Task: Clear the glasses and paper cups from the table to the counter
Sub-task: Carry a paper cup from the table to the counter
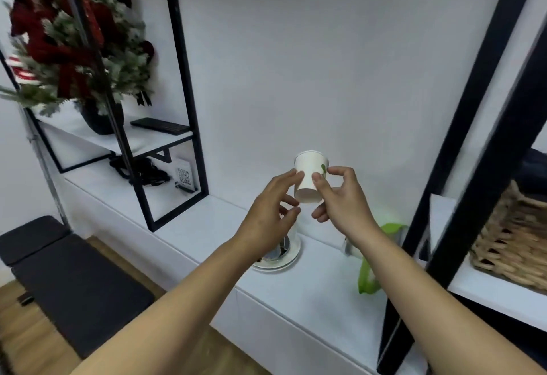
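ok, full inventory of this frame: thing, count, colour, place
paper cup: 1, white with green mark, held above the counter
counter: 1, white, along the wall
plates: small stack, white, on the counter under the left hand
green strap: 1, on the counter, right
basket: 1, wicker, right shelf
tree: 1, green with red bows, left shelf
keyboard: 1, black, left shelf
bench: 1, black, on the floor
left hand: fingers touching the cup
right hand: fingers gripping the cup

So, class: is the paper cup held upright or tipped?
Tipped: the paper cup leans, its base angled toward the camera, held above the counter between both hands.
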Available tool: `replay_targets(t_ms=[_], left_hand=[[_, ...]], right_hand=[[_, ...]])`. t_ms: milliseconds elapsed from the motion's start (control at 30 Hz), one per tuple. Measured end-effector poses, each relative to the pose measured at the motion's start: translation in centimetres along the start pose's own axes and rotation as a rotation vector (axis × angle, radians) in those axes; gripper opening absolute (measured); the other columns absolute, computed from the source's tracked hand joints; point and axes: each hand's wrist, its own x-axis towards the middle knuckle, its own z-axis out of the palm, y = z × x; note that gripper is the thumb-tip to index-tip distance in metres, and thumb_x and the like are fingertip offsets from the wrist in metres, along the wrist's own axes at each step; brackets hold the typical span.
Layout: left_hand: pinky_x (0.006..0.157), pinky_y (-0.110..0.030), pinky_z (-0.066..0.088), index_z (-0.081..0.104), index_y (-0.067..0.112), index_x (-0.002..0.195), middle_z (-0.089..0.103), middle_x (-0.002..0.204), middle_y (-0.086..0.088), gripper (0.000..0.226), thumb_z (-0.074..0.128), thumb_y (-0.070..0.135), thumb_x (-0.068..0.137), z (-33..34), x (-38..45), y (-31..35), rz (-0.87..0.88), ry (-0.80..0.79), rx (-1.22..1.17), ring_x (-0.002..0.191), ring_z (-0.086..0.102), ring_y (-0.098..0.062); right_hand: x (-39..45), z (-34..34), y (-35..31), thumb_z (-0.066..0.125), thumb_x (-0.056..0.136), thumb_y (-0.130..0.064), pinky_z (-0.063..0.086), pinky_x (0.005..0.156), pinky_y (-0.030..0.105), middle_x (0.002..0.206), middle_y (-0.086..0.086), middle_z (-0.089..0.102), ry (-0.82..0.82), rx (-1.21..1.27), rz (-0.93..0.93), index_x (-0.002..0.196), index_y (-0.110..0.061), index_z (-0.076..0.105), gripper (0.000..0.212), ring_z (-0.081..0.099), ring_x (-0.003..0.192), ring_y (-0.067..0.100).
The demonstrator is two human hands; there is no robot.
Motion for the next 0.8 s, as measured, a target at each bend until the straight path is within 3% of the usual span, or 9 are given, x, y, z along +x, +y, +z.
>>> replay_targets(t_ms=[67, 200, 300, 433, 567, 800], left_hand=[[0.081, -0.014, 0.050, 0.048, 0.038, 0.147, 0.048, 0.143, 0.014, 0.068, 0.066, 0.000, 0.094, 0.7, 3.0, -3.4, -0.015, 0.003, 0.019, 0.103, 0.062, -0.006], [0.085, -0.009, 0.044, 0.051, 0.041, 0.145, 0.051, 0.120, 0.019, 0.062, 0.072, 0.014, 0.094, 1.4, 8.0, -9.3, -0.118, -0.007, 0.050, 0.110, 0.055, 0.001], [0.089, -0.011, 0.043, 0.055, 0.040, 0.142, 0.054, 0.115, 0.012, 0.055, 0.075, 0.024, 0.093, 1.8, 11.8, -13.8, -0.147, -0.006, 0.046, 0.113, 0.056, 0.000], [0.093, -0.018, 0.047, 0.059, 0.031, 0.139, 0.054, 0.120, 0.012, 0.049, 0.076, 0.032, 0.093, 3.0, 14.6, -18.8, -0.224, -0.026, 0.038, 0.115, 0.056, 0.003], [0.093, -0.028, 0.054, 0.057, 0.036, 0.135, 0.057, 0.128, 0.023, 0.045, 0.074, 0.035, 0.094, 3.9, 16.8, -23.7, -0.272, -0.104, -0.005, 0.116, 0.058, 0.009], [0.099, -0.031, 0.054, 0.052, 0.030, 0.144, 0.061, 0.135, 0.009, 0.049, 0.068, 0.028, 0.098, 6.3, 20.4, -31.8, -0.291, -0.288, -0.043, 0.119, 0.060, -0.001]], right_hand=[[4.1, 0.9, 1.8, 0.058, 0.096, -0.052, 0.052, 0.047, 0.027, 0.063, 0.008, 0.072, -0.008, -0.018, 0.019, 0.117, -0.024, 0.045, 0.038, 0.070, 0.052, 0.022], [11.2, 2.7, 5.1, 0.052, 0.099, -0.052, 0.054, 0.049, 0.030, 0.076, 0.014, 0.073, -0.091, 0.007, 0.158, 0.108, -0.022, 0.055, 0.031, 0.069, 0.052, 0.025], [16.5, 3.7, 7.7, 0.054, 0.100, -0.048, 0.056, 0.053, 0.032, 0.076, 0.012, 0.075, -0.189, 0.014, 0.201, 0.108, -0.019, 0.063, 0.032, 0.067, 0.055, 0.020], [21.1, 5.3, 11.3, 0.051, 0.103, -0.028, 0.060, 0.060, 0.036, 0.072, 0.010, 0.073, -0.269, -0.048, 0.258, 0.110, -0.010, 0.070, 0.027, 0.063, 0.056, 0.016], [25.1, 6.5, 14.8, 0.058, 0.100, -0.029, 0.058, 0.056, 0.033, 0.066, 0.006, 0.073, -0.252, -0.092, 0.295, 0.109, -0.015, 0.069, 0.020, 0.064, 0.053, 0.016], [30.1, 9.1, 21.5, 0.065, 0.097, -0.028, 0.052, 0.053, 0.033, 0.069, 0.017, 0.069, -0.161, -0.089, 0.445, 0.101, -0.015, 0.058, 0.015, 0.058, 0.050, 0.021]])
